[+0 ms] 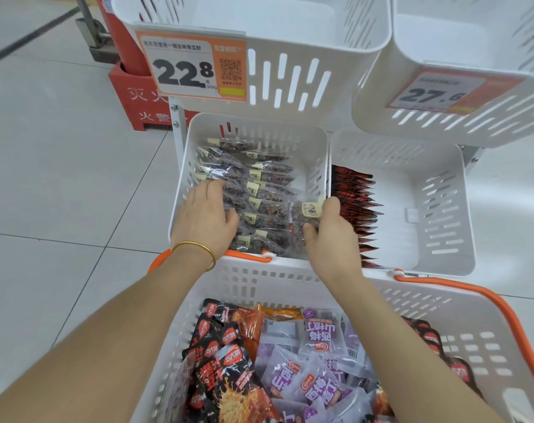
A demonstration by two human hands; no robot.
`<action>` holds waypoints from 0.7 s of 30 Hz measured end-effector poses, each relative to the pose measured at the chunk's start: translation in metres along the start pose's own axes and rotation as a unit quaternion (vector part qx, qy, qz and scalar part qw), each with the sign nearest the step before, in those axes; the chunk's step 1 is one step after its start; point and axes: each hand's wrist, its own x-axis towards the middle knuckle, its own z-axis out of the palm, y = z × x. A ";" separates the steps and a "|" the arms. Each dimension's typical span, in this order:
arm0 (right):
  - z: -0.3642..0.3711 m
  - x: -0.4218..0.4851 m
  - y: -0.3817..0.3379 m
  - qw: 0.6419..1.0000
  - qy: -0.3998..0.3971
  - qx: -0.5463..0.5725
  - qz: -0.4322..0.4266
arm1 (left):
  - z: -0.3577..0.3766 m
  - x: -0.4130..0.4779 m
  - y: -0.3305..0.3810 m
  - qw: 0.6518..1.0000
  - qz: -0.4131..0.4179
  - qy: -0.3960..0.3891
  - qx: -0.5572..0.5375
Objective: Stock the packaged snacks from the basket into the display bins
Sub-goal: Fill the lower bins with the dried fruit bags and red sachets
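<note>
Roughly midway, judging by the heaped basket (290, 277): pinching a clear packet (304, 219) in the right hand (331, 239) inside the part-filled lower-left bin (180, 178), pressing its rows (268, 190) with the flat left hand (206, 219).

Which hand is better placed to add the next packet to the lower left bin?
Right. The right hand pinches a clear packet inside the lower left bin, beside its right wall; the left hand only rests on the stacked packets.

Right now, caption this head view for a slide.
Left hand rests on stocked packets; right hand holds another packet in the bin.
</note>
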 end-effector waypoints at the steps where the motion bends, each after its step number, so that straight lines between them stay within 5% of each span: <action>1: 0.004 0.001 -0.002 1.000 -0.008 0.010 0.001 | 0.000 0.000 0.000 1.000 0.001 0.000 0.000; 7: 0.007 0.006 0.009 0.998 -0.032 0.057 0.020 | -0.001 0.000 0.001 1.000 -0.004 -0.002 0.000; 21: 0.019 0.006 -0.010 0.998 -0.010 -0.042 0.040 | -0.002 0.001 0.003 1.000 -0.006 -0.006 -0.008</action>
